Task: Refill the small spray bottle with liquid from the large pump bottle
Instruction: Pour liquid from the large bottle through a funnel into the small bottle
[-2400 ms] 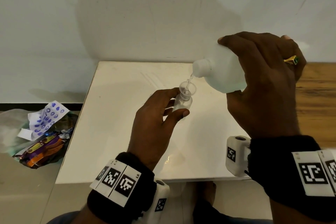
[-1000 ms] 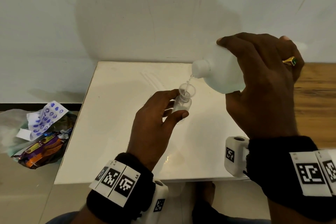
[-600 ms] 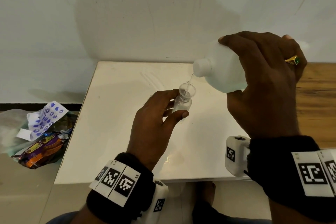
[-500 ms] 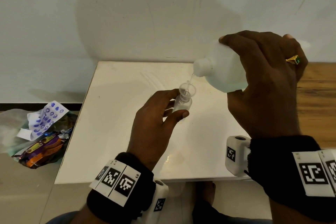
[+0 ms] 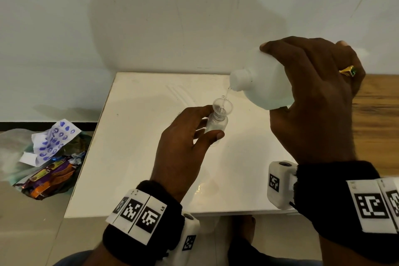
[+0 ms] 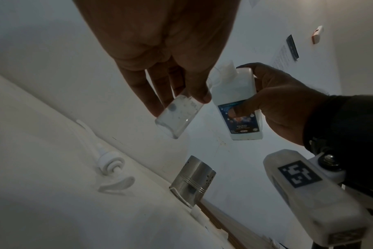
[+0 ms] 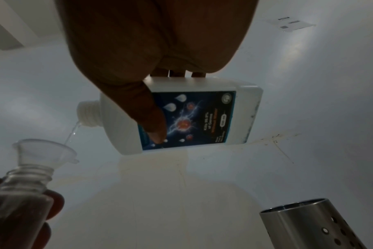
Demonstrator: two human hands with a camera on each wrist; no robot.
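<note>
clear plastic funnel, ribbed bottle neck

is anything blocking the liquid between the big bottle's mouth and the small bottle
Nothing visible blocks it. The stream falls from the large bottle into the clear funnel seated in the small bottle; both the left hand and right hand grip lower down.

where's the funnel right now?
In the head view the clear funnel sits in the neck of the small spray bottle held by the left hand, centre frame, just below-left of the tilted large bottle.
</note>
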